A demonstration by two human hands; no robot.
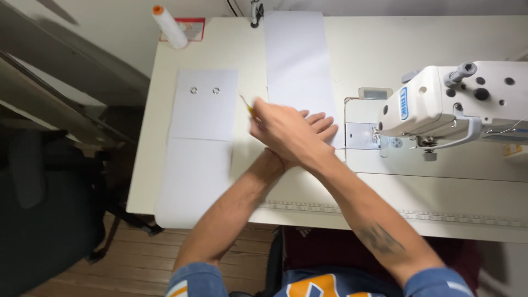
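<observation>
My arms are crossed over a white sewing table [385, 38]. My right hand [278, 129] reaches left over my other wrist and grips a thin yellow pencil-like tool [246, 104], whose tip points toward a white sheet with two metal eyelets [203, 110]. My left hand [323, 123] lies mostly hidden beneath it, fingers flat on the lower end of a long white strip [297, 55]. A second white sheet [192, 181] lies below the eyelet sheet and hangs over the table's front edge.
A white sewing machine [456, 102] stands at the right, its needle plate [360, 136] just beside my left fingers. A thread cone with an orange tip [169, 26] stands at the back left. A measuring strip [440, 215] runs along the front edge. A black chair [44, 214] sits left.
</observation>
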